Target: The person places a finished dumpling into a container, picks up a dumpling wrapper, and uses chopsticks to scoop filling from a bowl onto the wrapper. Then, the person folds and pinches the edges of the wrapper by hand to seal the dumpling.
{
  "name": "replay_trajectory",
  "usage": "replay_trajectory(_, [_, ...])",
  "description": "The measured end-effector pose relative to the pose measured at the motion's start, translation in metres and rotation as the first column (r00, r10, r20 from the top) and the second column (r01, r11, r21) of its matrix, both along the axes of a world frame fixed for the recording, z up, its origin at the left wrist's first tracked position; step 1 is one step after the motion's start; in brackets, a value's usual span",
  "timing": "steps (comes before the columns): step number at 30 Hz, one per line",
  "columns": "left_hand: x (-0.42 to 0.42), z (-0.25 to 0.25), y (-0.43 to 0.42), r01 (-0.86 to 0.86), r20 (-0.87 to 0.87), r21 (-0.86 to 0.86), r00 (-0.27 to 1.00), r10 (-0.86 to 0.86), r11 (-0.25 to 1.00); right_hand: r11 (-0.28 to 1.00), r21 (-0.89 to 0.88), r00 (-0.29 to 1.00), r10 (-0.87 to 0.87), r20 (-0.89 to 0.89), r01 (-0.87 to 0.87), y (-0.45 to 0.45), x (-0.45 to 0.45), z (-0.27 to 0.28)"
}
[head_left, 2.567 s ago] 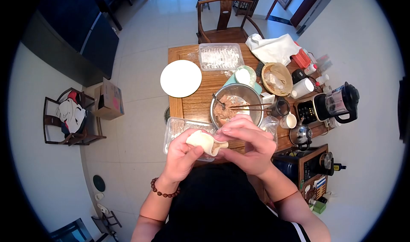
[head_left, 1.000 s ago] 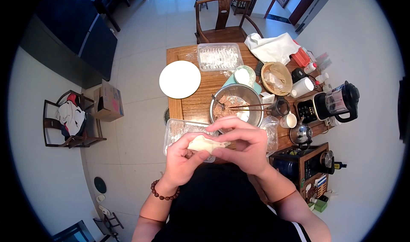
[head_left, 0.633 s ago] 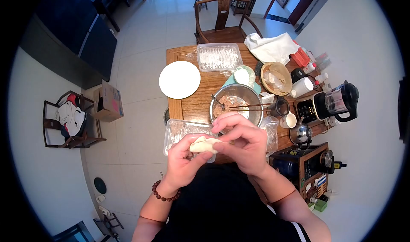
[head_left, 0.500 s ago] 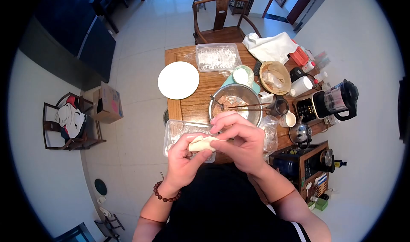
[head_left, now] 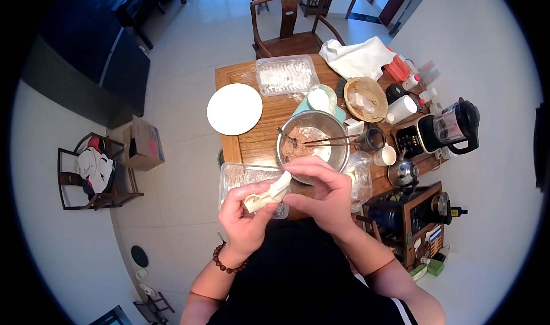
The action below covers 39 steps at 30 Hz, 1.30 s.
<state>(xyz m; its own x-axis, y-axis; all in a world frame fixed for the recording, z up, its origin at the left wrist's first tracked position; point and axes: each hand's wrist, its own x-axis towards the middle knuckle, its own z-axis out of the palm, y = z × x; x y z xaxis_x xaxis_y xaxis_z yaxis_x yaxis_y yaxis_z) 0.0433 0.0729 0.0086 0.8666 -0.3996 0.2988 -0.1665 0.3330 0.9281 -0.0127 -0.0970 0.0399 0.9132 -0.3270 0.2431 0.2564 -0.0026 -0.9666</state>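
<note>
A folded, pale dumpling (head_left: 269, 194) is held in my left hand (head_left: 243, 219), pinched between thumb and fingers and tilted up to the right. Close beside its upper end is my right hand (head_left: 321, 190), thumb and fingers apart; whether a fingertip touches the dough I cannot tell. Below my hands sits a clear plastic tray (head_left: 229, 176), partly hidden by them. Just beyond stands a steel bowl (head_left: 281, 153) with pinkish minced filling (head_left: 298, 147) and a pair of chopsticks (head_left: 332, 140) resting across it.
On the wooden table (head_left: 252, 147) are a white round plate (head_left: 235, 109), a floured plastic tray (head_left: 286, 75), a small bowl of white powder (head_left: 321, 99) and a woven basket (head_left: 366, 98). A plastic bag (head_left: 361, 179), paper cup (head_left: 385, 156), kettle (head_left: 404, 173) and blender (head_left: 455, 127) stand right.
The dumpling has turned from nearly level to tilted, its right end now higher. My right thumb and fingers have parted from their grip on it. The view has shifted slightly.
</note>
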Motion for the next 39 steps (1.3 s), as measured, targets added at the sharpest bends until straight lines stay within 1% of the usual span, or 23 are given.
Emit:
replay_trajectory(1, [-0.001, -0.001, -0.002, -0.014, 0.020, 0.001, 1.000, 0.014, 1.000, 1.000, 0.021, 1.000, 0.021, 0.019, -0.021, 0.001, 0.000, 0.000])
replay_trajectory(4, [0.001, 0.002, -0.004, -0.027, 0.073, 0.024, 0.997, 0.025, 0.999, 0.998, 0.066, 1.000, -0.001, 0.022, -0.001, 0.003, 0.001, 0.001])
replay_trajectory(5, [0.002, 0.004, -0.005, -0.029, 0.106, 0.045, 0.994, 0.024, 0.999, 0.998, 0.067, 1.000, -0.002, 0.023, 0.000, 0.004, 0.001, 0.002])
replay_trajectory(7, [0.002, 0.005, -0.005, -0.049, 0.128, 0.069, 0.991, 0.039, 0.996, 0.995, 0.064, 0.996, -0.077, 0.042, 0.074, 0.005, 0.002, 0.003])
replay_trajectory(9, [0.002, 0.006, -0.004, -0.069, 0.150, 0.090, 0.987, 0.055, 0.994, 0.996, 0.047, 0.995, -0.084, 0.056, 0.082, 0.005, 0.002, 0.002])
replay_trajectory(11, [0.004, 0.007, -0.002, -0.109, 0.250, 0.159, 0.966, 0.067, 0.981, 0.996, 0.031, 0.994, -0.090, 0.069, 0.088, 0.006, 0.002, 0.003])
replay_trajectory(14, [0.005, 0.009, -0.004, -0.135, 0.283, 0.158, 0.955, 0.086, 0.978, 0.996, 0.027, 0.993, -0.086, 0.081, 0.084, 0.006, 0.003, 0.005])
replay_trajectory(18, [0.004, 0.014, -0.001, -0.130, 0.284, 0.211, 0.957, 0.066, 0.969, 0.997, 0.004, 0.987, -0.083, 0.135, 0.083, 0.004, 0.004, 0.001])
replay_trajectory(20, [0.003, 0.013, 0.002, -0.091, 0.256, 0.233, 0.966, 0.030, 0.968, 0.997, 0.005, 0.984, -0.079, 0.162, 0.079, 0.003, 0.005, -0.003])
replay_trajectory(22, [0.003, 0.015, 0.002, -0.087, 0.246, 0.240, 0.969, 0.026, 0.967, 0.995, -0.067, 0.979, -0.056, 0.197, 0.070, 0.000, 0.007, -0.006])
replay_trajectory(23, [0.003, 0.016, 0.003, -0.082, 0.236, 0.248, 0.972, 0.022, 0.965, 0.995, -0.067, 0.979, -0.053, 0.198, 0.068, 0.001, 0.007, -0.003])
replay_trajectory(25, [0.003, 0.017, 0.000, -0.103, 0.255, 0.229, 0.966, 0.043, 0.968, 0.993, 0.109, 0.996, -0.059, 0.060, 0.052, 0.005, 0.006, 0.007])
replay_trajectory(26, [0.003, 0.017, 0.000, -0.122, 0.272, 0.210, 0.960, 0.062, 0.970, 0.993, 0.108, 0.997, -0.056, 0.060, 0.049, 0.005, 0.006, 0.006])
replay_trajectory(28, [0.002, 0.017, 0.000, -0.122, 0.271, 0.218, 0.961, 0.060, 0.968, 0.989, 0.137, 0.995, 0.034, 0.099, -0.048, 0.003, 0.004, 0.002])
replay_trajectory(30, [0.001, 0.017, 0.000, -0.117, 0.269, 0.226, 0.962, 0.054, 0.967, 0.989, 0.130, 0.994, 0.055, 0.094, -0.067, 0.001, 0.003, 0.000])
replay_trajectory(32, [0.001, 0.015, 0.001, -0.082, 0.297, 0.271, 0.955, -0.002, 0.959, 0.988, 0.125, 0.993, 0.077, 0.089, -0.087, 0.001, 0.003, -0.005])
replay_trajectory(34, [0.000, 0.017, 0.001, -0.077, 0.291, 0.283, 0.957, -0.009, 0.956, 0.988, 0.124, 0.978, 0.067, 0.198, -0.093, -0.002, 0.006, -0.012])
replay_trajectory(35, [0.000, 0.019, 0.001, -0.073, 0.285, 0.296, 0.958, -0.015, 0.952, 0.988, 0.124, 0.978, 0.068, 0.198, -0.094, -0.004, 0.007, -0.017])
replay_trajectory(37, [-0.001, 0.021, -0.001, -0.079, 0.269, 0.292, 0.963, -0.002, 0.953, 0.988, -0.001, 0.946, 0.148, 0.288, -0.154, -0.008, 0.010, -0.021])
replay_trajectory(38, [-0.001, 0.021, -0.003, -0.084, 0.253, 0.288, 0.967, 0.009, 0.954, 0.988, -0.002, 0.946, 0.148, 0.288, -0.155, -0.002, 0.011, -0.019])
replay_trajectory(39, [0.001, 0.021, -0.007, -0.085, 0.254, 0.287, 0.967, 0.009, 0.954, 0.940, 0.279, 0.956, 0.120, 0.268, -0.197, 0.010, 0.013, -0.016])
